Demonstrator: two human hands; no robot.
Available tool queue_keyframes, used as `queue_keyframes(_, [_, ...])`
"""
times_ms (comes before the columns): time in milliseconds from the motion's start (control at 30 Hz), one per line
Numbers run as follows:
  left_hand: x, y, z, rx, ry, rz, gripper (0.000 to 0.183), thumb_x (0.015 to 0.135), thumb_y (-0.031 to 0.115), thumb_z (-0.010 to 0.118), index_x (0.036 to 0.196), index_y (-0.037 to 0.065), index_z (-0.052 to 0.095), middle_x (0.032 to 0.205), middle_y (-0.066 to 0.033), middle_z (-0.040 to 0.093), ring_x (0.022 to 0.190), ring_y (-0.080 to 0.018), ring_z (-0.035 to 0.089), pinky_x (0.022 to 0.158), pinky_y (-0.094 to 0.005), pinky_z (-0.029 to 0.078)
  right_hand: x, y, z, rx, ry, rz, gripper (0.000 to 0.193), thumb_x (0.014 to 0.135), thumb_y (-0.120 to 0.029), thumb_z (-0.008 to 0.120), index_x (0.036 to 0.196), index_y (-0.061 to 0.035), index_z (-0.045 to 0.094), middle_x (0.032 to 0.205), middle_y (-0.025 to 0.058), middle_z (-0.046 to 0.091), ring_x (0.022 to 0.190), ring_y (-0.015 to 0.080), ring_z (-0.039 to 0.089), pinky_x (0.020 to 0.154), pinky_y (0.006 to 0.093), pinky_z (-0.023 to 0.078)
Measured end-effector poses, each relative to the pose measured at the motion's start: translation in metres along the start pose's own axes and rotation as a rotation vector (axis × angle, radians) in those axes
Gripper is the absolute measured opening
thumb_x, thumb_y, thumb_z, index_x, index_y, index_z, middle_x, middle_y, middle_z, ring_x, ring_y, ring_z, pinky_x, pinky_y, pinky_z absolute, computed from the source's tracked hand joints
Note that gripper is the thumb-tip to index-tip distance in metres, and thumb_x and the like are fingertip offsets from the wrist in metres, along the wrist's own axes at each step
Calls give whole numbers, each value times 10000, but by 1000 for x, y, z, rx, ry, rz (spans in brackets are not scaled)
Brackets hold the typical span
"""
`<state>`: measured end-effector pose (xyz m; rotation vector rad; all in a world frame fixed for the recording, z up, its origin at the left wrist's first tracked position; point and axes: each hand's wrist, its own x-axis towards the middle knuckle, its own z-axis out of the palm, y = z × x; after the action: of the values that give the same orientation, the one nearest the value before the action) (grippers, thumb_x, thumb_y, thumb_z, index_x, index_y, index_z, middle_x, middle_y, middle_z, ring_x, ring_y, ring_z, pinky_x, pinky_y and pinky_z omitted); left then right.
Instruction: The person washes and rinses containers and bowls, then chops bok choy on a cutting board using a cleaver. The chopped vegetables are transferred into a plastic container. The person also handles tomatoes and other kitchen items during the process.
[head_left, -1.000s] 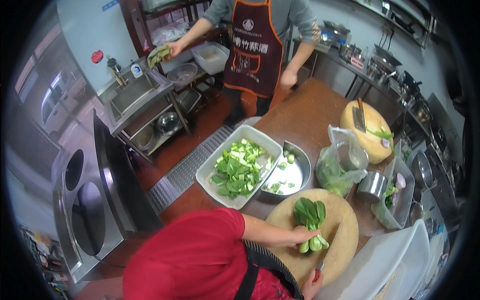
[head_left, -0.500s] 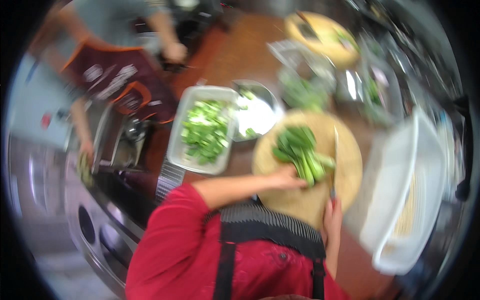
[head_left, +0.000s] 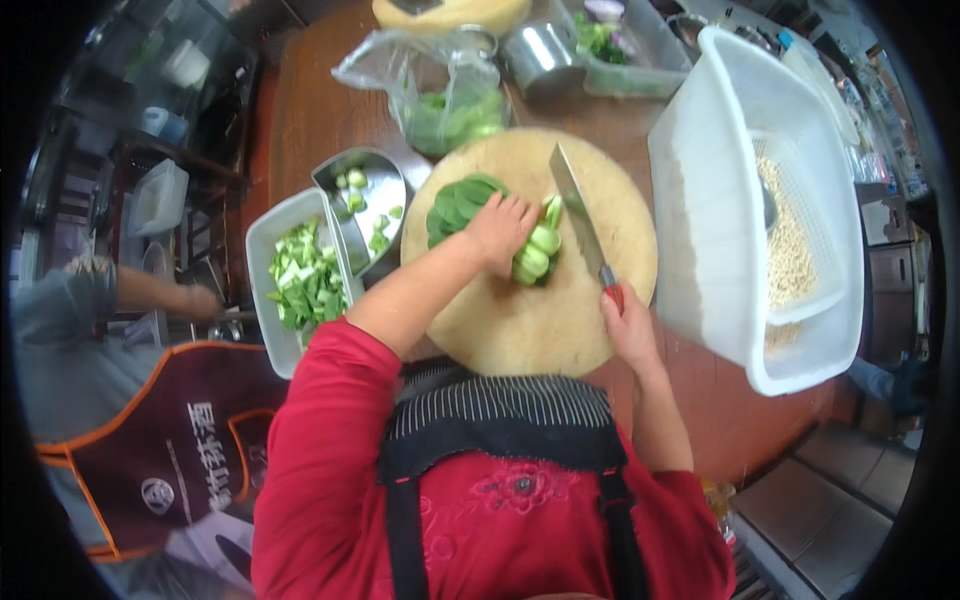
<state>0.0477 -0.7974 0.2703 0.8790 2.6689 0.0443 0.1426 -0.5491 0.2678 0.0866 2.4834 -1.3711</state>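
A bunch of green bok choy lies on a round wooden chopping board (head_left: 540, 335), its leaves (head_left: 460, 207) to the left and its pale stem ends (head_left: 537, 257) to the right. My left hand (head_left: 503, 230) lies over the middle of the bunch, fingers curled round it and hiding part of it. In my right hand (head_left: 630, 322), at the board's right edge, is the red handle of a kitchen knife (head_left: 580, 212). Its long blade slants up and left over the board, a little apart from the stems.
Left of the board stand a plastic tub (head_left: 259, 250) of cut greens and a metal pan (head_left: 362, 160) with a few pieces. A plastic bag (head_left: 405, 72) of greens and a metal pot (head_left: 543, 52) are behind. A white bin (head_left: 700, 200) stands right. A co-worker (head_left: 130, 420) is at left.
The view has turned and sharpened. My left hand has moved from beside the stems to over the bunch. The knife now tilts left, away from its earlier upright line.
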Motion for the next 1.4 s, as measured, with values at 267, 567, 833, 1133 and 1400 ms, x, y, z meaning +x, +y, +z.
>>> queue_keyframes(267, [-13,12,13,92,216,91,1078,517,451,784,1395,73,284,1407,-155,300,1330,-358,233,1062,-568,174,6,13,-8,-134,98,-49,284,801,-207,639,972,1,549,802,203,613,749,361,614,659,393,482])
queue_keyframes(567, [73,32,-15,-117,-61,-441,598,722,510,624,1120,64,601,1132,-122,598,1070,-285,556,916,-485,400,0,21,-1,-142,129,-77,264,839,-219,580,960,5,513,743,210,574,703,349,596,619,401,452])
queue_keyframes(833, [100,19,2,-353,-87,-493,264,768,137,576,1011,89,667,1078,-85,647,968,-259,619,805,-367,476,2,22,-7,-66,41,-22,290,863,-247,564,986,3,483,810,229,578,770,390,580,655,421,450])
queue_keyframes(1133, [46,-8,-54,-1481,427,-131,286,826,24,589,1112,46,587,945,-60,655,866,-115,593,822,-261,450,3,21,-9,-12,18,3,304,877,-268,546,988,2,462,827,238,571,779,400,561,675,428,440])
queue_keyframes(1400, [43,-13,-83,-290,270,75,425,789,17,508,1209,76,542,1079,-158,585,1010,-286,569,883,-335,455,3,19,-12,-25,-30,66,329,878,-250,551,1066,7,470,909,247,588,847,391,578,723,421,452])
